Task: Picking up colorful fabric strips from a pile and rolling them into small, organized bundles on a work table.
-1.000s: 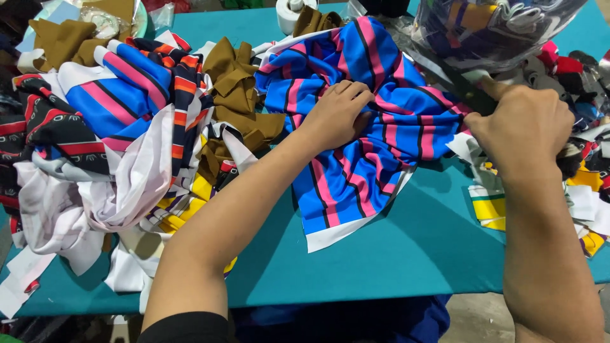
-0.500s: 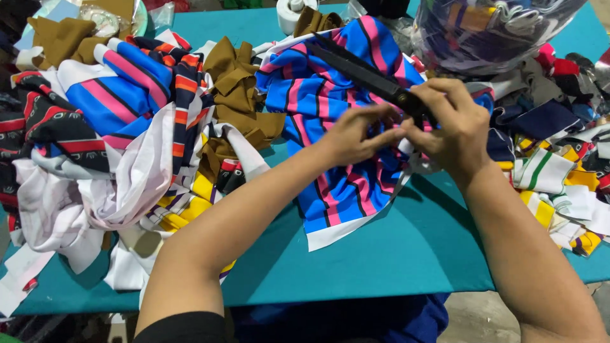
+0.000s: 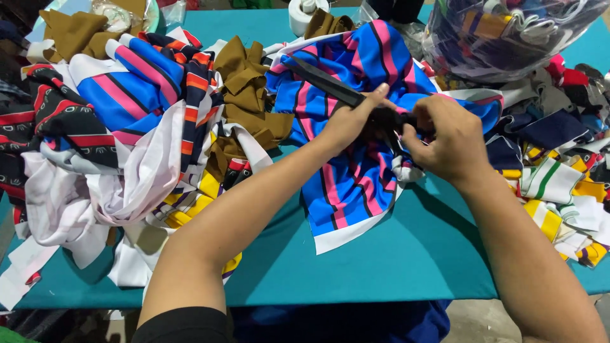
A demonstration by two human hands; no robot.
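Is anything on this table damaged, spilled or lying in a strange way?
Nothing looks damaged or spilled. Fabric pieces lie in loose heaps on the teal table. Both hands, left and right, hold large black scissors over the blue striped cloth.

Clear plastic bag (image 3: 508,35) — top right of bench (image 3: 381,267), stuffed w/ multicolour fabric scraps; no labels, signs, screens.

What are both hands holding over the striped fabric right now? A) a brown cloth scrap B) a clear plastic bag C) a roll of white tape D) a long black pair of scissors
D: the left hand and right hand both grip a long black pair of scissors, blades pointing up-left over the blue, pink and black striped fabric on the teal table.
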